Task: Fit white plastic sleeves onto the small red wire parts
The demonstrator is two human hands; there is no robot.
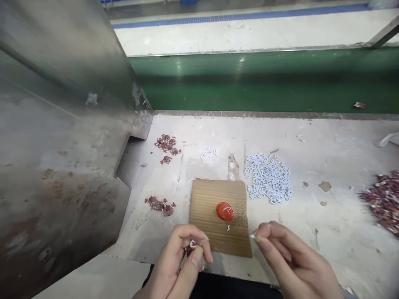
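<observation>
My left hand (pixel 183 261) is closed around a small dark red figurine (pixel 190 248) with pale and yellowish marks, partly hidden by the fingers. At the right, my right hand (pixel 289 257) pinches a tiny white piece (pixel 252 236) between thumb and forefinger. Between and beyond the hands lies a piece of corrugated cardboard (pixel 205 207). On it sit a glossy red blob (pixel 225 211) and one small curved white piece (pixel 228 228). A heap of similar pale curved pieces (pixel 269 178) spreads to the right of the cardboard.
Small dark red figurines lie in an upper group (pixel 166 143) and a lower group (pixel 161 205) at left. More fill a pile (pixel 383 201) at far right. A few white pieces (pixel 208 153) lie behind the cardboard. A metal panel (pixel 62 124) rises at left; a green belt (pixel 249 83) runs behind.
</observation>
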